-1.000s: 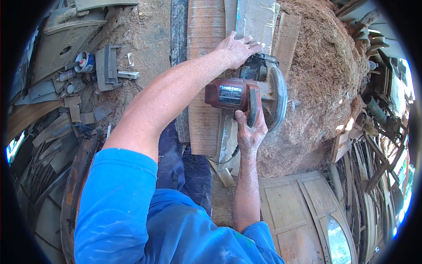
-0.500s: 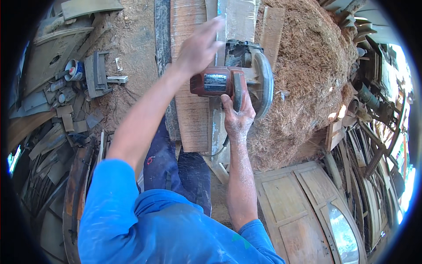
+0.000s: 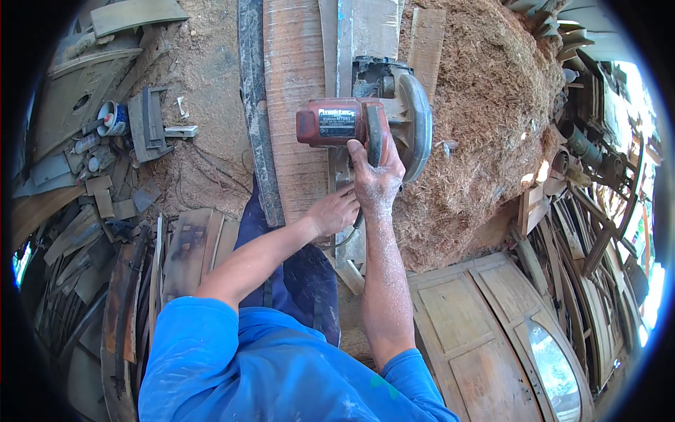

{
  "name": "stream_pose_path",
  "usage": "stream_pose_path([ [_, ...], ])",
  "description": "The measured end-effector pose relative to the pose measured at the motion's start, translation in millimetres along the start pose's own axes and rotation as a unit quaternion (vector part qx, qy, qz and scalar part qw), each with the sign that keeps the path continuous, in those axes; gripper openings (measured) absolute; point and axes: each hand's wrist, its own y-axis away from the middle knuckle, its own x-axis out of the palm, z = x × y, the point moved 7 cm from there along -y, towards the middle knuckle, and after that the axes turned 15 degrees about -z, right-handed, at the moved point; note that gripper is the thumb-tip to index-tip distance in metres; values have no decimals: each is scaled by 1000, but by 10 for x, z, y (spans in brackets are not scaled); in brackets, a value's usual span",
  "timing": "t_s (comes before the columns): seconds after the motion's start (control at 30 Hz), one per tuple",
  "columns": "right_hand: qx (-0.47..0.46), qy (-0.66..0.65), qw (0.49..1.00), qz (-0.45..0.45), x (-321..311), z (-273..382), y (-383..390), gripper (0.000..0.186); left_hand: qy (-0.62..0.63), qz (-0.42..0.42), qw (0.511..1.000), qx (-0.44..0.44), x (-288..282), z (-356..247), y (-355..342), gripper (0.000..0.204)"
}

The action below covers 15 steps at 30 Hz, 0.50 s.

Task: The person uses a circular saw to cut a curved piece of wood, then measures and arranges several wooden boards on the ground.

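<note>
My right hand (image 3: 378, 179), dusted with sawdust, is closed round the rear handle of a red and grey circular saw (image 3: 337, 121). The saw rests on a long pale plank (image 3: 343, 42) with a bluish streak, its round guard on the right side. Close behind the saw, beside my right wrist, my left hand (image 3: 335, 213) lies with fingers stretched onto the near part of the plank. Its fingertips are partly hidden by my right wrist. Left of the saw lies a wider brown board (image 3: 295, 70), flanked by a dark narrow beam (image 3: 254, 105).
A large heap of sawdust (image 3: 485, 126) rises on the right. Below it lies a panelled wooden door (image 3: 485, 337). Wood offcuts (image 3: 102, 193) and a blue-and-white can (image 3: 112, 119) sit at the left. Stacked planks (image 3: 583, 267) line the right side.
My left hand has come back from beyond the saw's body to the plank behind it, near my right wrist. My right hand keeps its hold on the saw.
</note>
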Motion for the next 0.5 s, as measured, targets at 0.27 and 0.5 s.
stream_pose_path([
  [0.27,25,-10,999,29,90,153,-134,64,-135,36,987,83,99,16,7,36],
  [0.5,0,-19,1000,12,178,188,-315,60,-166,119,970,129,78,9,-28,35],
])
